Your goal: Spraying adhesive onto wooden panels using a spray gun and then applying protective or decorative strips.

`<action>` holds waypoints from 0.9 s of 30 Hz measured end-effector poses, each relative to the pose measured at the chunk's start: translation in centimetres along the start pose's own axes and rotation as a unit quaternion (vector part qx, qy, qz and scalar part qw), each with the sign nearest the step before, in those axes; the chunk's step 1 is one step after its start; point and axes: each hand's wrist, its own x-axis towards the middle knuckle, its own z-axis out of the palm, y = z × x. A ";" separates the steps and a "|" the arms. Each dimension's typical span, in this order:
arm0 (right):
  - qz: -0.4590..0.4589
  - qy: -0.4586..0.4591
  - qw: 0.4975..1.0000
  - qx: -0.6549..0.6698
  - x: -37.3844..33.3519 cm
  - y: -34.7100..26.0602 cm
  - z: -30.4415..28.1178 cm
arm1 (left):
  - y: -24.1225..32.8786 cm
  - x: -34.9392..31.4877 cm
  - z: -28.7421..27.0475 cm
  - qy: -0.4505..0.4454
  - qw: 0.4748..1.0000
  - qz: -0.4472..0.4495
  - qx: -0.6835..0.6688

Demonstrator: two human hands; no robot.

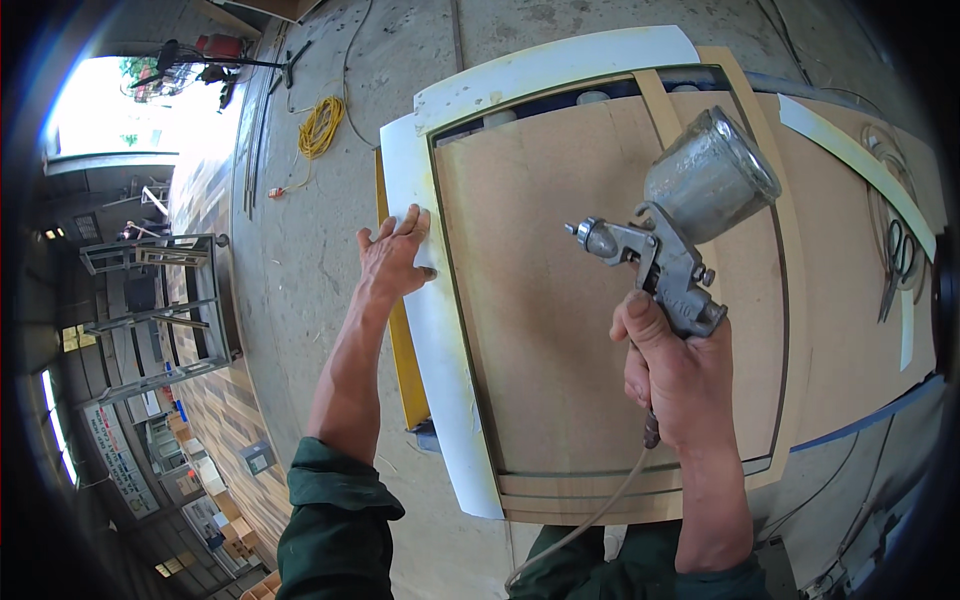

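My right hand grips a metal spray gun with a silver cup on top, its nozzle toward the left. A thin hose runs down from the gun's handle. My left hand lies with fingers spread on a white strip along the left side of a wooden frame. Another white strip covers the frame's far side. Both strips have yellowish stains at their inner edges. Inside the frame shows a brown board.
Scissors and a loose white strip lie on the board at the right. A coiled yellow cord rests on the concrete floor. A metal rack stands at the left, near a bright doorway.
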 end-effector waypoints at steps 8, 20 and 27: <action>0.061 -0.037 0.995 -0.066 -5.5 1.5 -3.5 | 0.1 -0.1 0.2 0.001 1.000 -0.004 0.014; 0.050 -0.025 0.997 -0.048 -4.5 1.4 -5.0 | 0.4 0.3 0.3 0.015 0.998 -0.003 0.065; 0.002 -0.012 1.000 0.008 -2.8 1.1 -5.1 | 0.8 0.0 0.3 0.013 0.997 -0.018 0.071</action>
